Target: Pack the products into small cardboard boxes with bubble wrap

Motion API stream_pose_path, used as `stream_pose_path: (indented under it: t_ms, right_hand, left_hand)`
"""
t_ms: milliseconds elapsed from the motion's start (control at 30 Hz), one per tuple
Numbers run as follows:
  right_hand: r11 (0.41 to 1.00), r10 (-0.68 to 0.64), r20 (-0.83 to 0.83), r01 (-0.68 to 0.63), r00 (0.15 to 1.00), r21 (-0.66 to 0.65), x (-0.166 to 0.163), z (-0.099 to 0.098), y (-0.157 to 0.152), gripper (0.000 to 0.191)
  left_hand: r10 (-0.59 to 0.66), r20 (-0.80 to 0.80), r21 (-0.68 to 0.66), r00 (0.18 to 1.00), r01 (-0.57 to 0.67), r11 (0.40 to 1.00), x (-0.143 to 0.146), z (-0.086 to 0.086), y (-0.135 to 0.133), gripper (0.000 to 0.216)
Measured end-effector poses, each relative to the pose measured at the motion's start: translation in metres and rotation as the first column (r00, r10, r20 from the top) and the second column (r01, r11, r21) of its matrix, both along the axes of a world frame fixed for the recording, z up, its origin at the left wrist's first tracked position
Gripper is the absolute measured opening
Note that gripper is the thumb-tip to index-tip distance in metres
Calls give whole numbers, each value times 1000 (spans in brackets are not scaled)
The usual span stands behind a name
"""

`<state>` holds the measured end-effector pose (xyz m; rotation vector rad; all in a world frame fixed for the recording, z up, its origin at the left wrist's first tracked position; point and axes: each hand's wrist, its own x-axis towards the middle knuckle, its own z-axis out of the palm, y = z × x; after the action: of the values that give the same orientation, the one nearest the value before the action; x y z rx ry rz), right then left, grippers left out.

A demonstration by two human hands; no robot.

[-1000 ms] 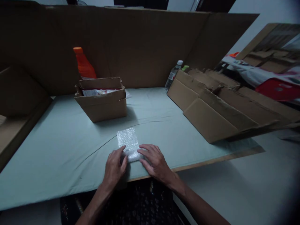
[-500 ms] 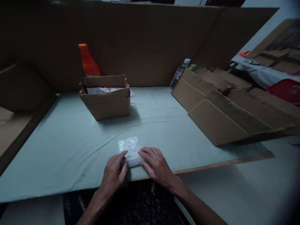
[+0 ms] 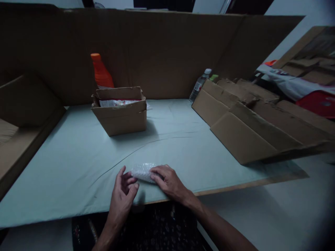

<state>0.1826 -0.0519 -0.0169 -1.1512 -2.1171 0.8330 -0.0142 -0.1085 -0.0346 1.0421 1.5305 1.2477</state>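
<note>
While the right hand [image 3: 171, 182] curls its fingers over one end, the bubble wrap [image 3: 142, 171] lies on the table [image 3: 178, 150] just left of those fingers, a compact, elongated bundle, whitish and translucent, its dimpled surface catching pale glints. The left hand [image 3: 122, 193] has its fingers loosely parted beside the opposite end; whether they touch it, I cannot tell.
</note>
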Motion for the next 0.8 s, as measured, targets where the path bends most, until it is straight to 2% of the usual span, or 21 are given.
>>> stream_pose_path:
  t_ms: [67, 133, 200, 233, 267, 333, 400, 467, 500, 567, 633, 700, 733, 800]
  right_hand:
    - [998, 35, -28, -36, 999, -42, -2, 6, -3, 14]
    - [1000, 19, -43, -20, 999, -23, -2, 9, -3, 19]
    - [1000, -3, -70, 1, 998, -23, 1, 10, -1, 39]
    - [998, 14, -87, -19, 996, -64, 3, 9, 1, 45]
    - [991, 44, -108, -58, 993, -122, 4, 8, 2, 44]
    - [974, 76, -147, -105, 986, -201, 8, 4, 4, 27]
    - [983, 20, -143, -46, 989, -179, 9, -2, 7, 15]
    - [992, -67, -114, 54, 991, -110, 11, -8, 12, 14]
    - [993, -88, -97, 80, 991, -91, 11, -11, 15, 14]
    - [993, -93, -67, 87, 993, -86, 13, -15, 20, 14]
    - [993, -80, -51, 75, 995, -87, 14, -19, 24, 14]
    - [994, -71, -47, 66, 996, -90, 15, -21, 27, 14]
    - [994, -63, -46, 58, 997, -97, 16, -21, 28, 15]
    - [991, -28, -44, 22, 999, -132, 21, -20, 30, 15]
  left_hand:
    - [-66, 66, -22, 996, 68, 997, 1, 2, 2, 76]
    - [-119, 64, -38, 991, 122, 992, 2, 3, 5, 77]
    - [-150, 38, -30, 988, 151, 988, 4, 3, 8, 77]
    - [-159, 15, -15, 987, 159, 987, 4, 1, 9, 77]
    - [-165, -17, 3, 986, 165, 986, 4, 0, 10, 75]
    - [-170, -100, 55, 980, 176, 983, 3, -2, 13, 67]
    - [-162, -215, 138, 963, 194, 971, -3, 4, 22, 57]
    - [-94, -377, 274, 921, 208, 939, -15, 25, 40, 49]
    - [-21, -468, 356, 883, 211, 910, -22, 39, 54, 46]
    - [186, -609, 549, 771, 240, 801, -38, 73, 88, 41]
    - [348, -688, 633, 637, 292, 717, -55, 103, 130, 41]
    - [452, -739, 637, 499, 302, 709, -71, 119, 170, 40]
    - [475, -765, 620, 435, 300, 725, -78, 121, 186, 38]
    - [479, -807, 581, 346, 319, 748, -88, 115, 206, 27]
